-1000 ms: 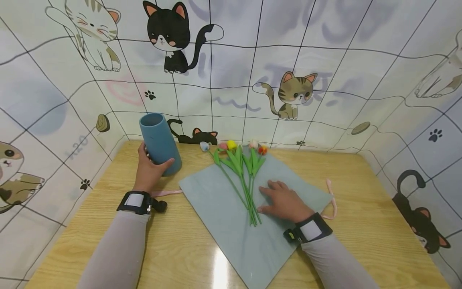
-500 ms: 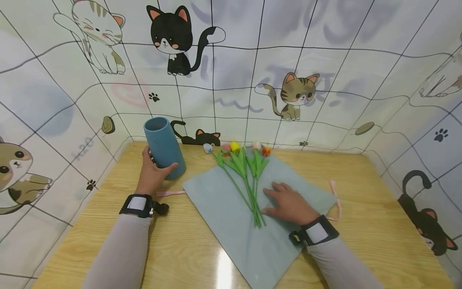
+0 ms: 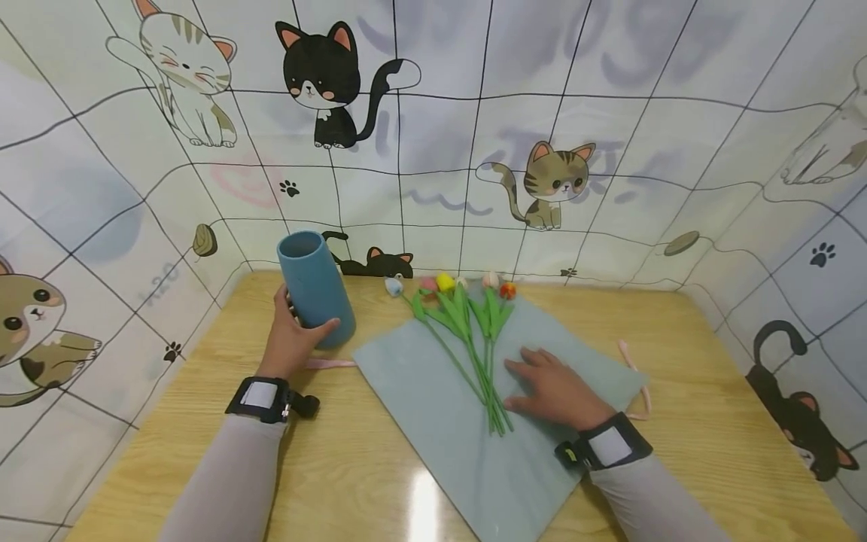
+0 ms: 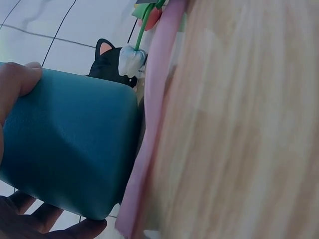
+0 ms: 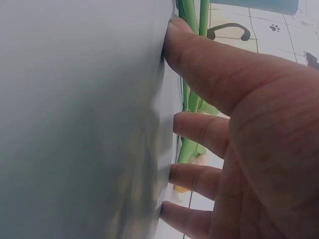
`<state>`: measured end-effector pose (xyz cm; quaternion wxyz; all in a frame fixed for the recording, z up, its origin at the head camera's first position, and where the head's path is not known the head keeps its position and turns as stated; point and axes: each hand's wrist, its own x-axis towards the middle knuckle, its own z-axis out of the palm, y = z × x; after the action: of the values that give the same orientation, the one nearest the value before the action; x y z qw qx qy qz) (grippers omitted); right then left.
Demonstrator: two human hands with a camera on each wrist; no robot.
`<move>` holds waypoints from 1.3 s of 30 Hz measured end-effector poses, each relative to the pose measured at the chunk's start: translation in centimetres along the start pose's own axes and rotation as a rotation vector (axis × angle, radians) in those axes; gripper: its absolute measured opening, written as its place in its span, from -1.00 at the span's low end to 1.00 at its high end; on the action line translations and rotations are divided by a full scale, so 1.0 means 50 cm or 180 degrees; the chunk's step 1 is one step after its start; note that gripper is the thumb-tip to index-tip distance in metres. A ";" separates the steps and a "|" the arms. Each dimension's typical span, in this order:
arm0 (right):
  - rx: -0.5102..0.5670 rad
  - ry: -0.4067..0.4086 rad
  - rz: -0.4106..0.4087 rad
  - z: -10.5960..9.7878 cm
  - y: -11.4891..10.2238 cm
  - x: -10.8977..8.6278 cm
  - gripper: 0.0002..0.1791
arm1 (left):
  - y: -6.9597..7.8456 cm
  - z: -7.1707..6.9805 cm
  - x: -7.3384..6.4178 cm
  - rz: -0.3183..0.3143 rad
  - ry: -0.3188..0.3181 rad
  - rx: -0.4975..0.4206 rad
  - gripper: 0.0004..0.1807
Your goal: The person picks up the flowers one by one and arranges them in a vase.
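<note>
A light wooden table (image 3: 677, 361) stood inside a booth whose white fabric walls (image 3: 609, 113) were printed with a black grid, cartoon cats and paw prints. On the left side of the table stood a tall, matte blue cylindrical vase (image 3: 314, 287), open at the top and leaning slightly to the left. The person's left hand (image 3: 293, 339) was wrapped around its lower part, thumb on the near side and fingers curled round the far side, as the left wrist view also showed. A large square sheet of pale grey-green wrapping paper (image 3: 440, 421) lay flat in the middle of the table, set like a diamond with one corner toward the person. Across it lay a small bunch of artificial tulips with long green stems (image 3: 474, 350), their heads in white, pink, yellow and orange pointing toward the back wall and their stem ends gathered near the sheet's middle. The right hand (image 3: 557, 389) rested palm down on the paper just to the right of the stems, its fingers spread, straight and holding nothing. A thin pale pink ribbon (image 3: 330, 363) ran under the sheet, one end showing near the vase and the other looping out past the sheet's right corner. Both forearms wore light grey sleeves with black wrist straps.
</note>
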<state>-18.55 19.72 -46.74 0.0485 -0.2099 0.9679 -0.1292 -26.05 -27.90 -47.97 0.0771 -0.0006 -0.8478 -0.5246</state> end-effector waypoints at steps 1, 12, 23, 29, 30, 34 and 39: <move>0.0004 0.0007 0.0007 0.001 0.003 -0.002 -0.22 | 0.002 0.001 -0.002 -0.0014 -0.0024 0.0011 0.36; 0.0084 0.0047 0.0021 -0.004 0.031 -0.025 -0.20 | 0.022 0.019 -0.029 -0.0098 -0.0260 0.0127 0.38; 0.0057 0.0124 0.0005 -0.005 0.054 -0.048 -0.20 | 0.027 0.035 -0.047 -0.0064 -0.0327 0.0066 0.36; 0.0040 0.0155 0.0006 -0.002 0.073 -0.063 -0.19 | 0.030 0.048 -0.056 -0.0062 -0.0366 0.0101 0.37; 0.0039 0.0155 0.0021 -0.002 0.076 -0.065 -0.19 | 0.031 0.049 -0.057 -0.0059 -0.0374 0.0095 0.37; 0.0008 0.0177 0.0032 -0.005 0.081 -0.067 -0.19 | 0.036 0.053 -0.062 -0.0017 -0.0414 0.0061 0.37; 0.0012 0.0148 0.0063 -0.007 0.081 -0.066 -0.20 | 0.041 0.053 -0.078 0.0073 -0.0502 0.0014 0.36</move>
<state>-17.19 24.74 -47.36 0.0277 -0.1971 0.9706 -0.1354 -22.38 -24.30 -47.83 0.0160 -0.0514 -0.8524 -0.5201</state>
